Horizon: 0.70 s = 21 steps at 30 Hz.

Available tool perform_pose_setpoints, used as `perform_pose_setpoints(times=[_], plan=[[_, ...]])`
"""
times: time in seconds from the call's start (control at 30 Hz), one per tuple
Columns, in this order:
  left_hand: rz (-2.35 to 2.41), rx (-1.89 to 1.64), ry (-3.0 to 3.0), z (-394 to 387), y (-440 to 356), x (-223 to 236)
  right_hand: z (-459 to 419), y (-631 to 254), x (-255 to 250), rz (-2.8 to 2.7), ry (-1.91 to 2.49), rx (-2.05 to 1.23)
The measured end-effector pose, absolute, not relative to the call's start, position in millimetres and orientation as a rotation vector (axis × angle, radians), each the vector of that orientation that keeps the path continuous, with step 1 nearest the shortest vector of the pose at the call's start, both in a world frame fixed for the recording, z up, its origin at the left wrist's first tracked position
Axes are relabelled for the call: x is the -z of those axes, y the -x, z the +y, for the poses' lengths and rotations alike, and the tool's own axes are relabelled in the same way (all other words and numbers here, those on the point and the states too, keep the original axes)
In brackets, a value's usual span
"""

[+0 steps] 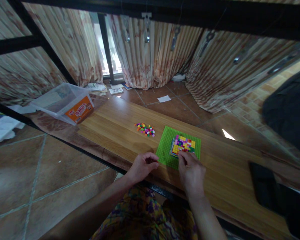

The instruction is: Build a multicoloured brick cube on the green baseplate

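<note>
A green studded baseplate [164, 143] lies on the wooden board, slightly turned. On it stands a low stack of small toy bricks [183, 143], its top a patchwork of yellow, purple, red, pink and white. My right hand [192, 170] is over the near side of the stack, thumb and forefinger pinched at its front edge; whatever they hold is hidden. By the baseplate's near left edge rests my left hand [143, 166], fingers curved, with a gap between thumb and forefinger and nothing visible in it. Loose coloured bricks [145, 129] are scattered to the left of the baseplate.
A clear plastic bin [62, 103] with an orange label stands at the board's left end. Dark flat objects [267, 186] lie at the right. Beyond the wooden board [115, 123] are a tiled floor, papers [164, 98] and long curtains [140, 53]. A black metal frame runs overhead.
</note>
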<state>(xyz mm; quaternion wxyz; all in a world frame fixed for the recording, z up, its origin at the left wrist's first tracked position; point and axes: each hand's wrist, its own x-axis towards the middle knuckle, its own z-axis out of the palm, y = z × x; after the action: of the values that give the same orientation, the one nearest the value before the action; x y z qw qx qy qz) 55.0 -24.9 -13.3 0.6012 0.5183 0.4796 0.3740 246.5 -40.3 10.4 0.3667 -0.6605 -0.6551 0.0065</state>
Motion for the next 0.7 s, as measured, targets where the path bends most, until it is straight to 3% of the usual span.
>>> perform_pose_setpoints(times=[0.43, 0.7], plan=[[1.089, -0.938, -1.027, -30, -66, 3, -54, -244, -7, -1.566, 1.664, -0.064], [0.944, -0.947, -0.822, -37, -82, -23, -88, -227, -10, -1.208, 1.539, -0.740]])
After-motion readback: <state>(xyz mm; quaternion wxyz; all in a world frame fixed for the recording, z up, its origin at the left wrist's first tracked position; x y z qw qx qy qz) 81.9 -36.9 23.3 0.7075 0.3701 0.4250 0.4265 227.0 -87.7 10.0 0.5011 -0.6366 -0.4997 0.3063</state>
